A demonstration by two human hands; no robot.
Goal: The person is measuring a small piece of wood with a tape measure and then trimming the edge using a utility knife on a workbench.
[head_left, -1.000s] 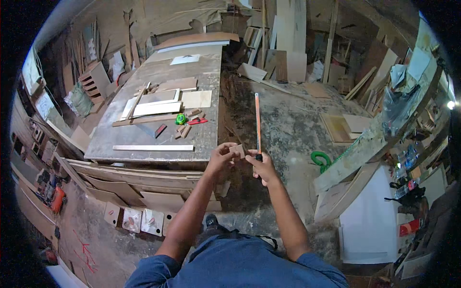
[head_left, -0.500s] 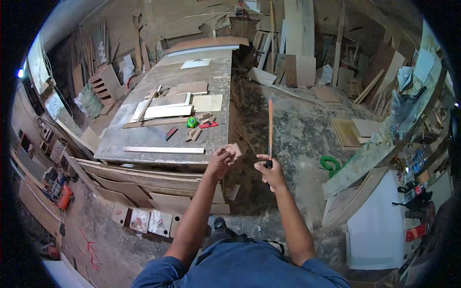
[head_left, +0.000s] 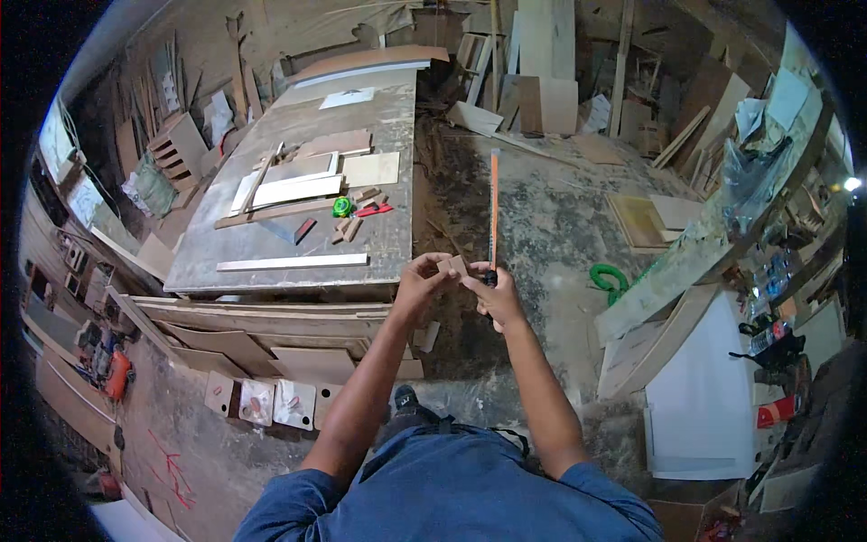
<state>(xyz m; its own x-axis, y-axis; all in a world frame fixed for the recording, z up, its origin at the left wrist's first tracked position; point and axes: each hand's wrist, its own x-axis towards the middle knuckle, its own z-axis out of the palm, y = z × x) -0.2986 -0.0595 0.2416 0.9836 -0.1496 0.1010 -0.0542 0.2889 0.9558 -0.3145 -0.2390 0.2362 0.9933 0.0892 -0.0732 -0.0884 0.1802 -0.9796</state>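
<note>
In my left hand (head_left: 423, 278) is a small light-brown wood block (head_left: 458, 266), pinched in the fingertips. My right hand (head_left: 493, 294) is closed round the black handle of a long, narrow saw (head_left: 495, 203). Its orange blade points away from me, almost upright in view, seen nearly edge-on. The right thumb and fingers reach close to the block; whether they touch it I cannot tell. Both hands are held over the gap to the right of the large worktable (head_left: 390, 244). On that table lie several small wood blocks (head_left: 347, 229) beside a green tape measure (head_left: 342, 207).
A red tool (head_left: 375, 210), a pale wood strip (head_left: 292, 263) and several panels (head_left: 298, 190) lie on the table. Boards (head_left: 235, 348) lean below its front edge. A green coiled hose (head_left: 610, 282) rests on the right. A large white panel (head_left: 700, 406) stands at the lower right.
My right hand, with the saw, has come left toward my left hand, and the two are now close together. The block has turned and shows more plainly. The view has shifted slightly.
</note>
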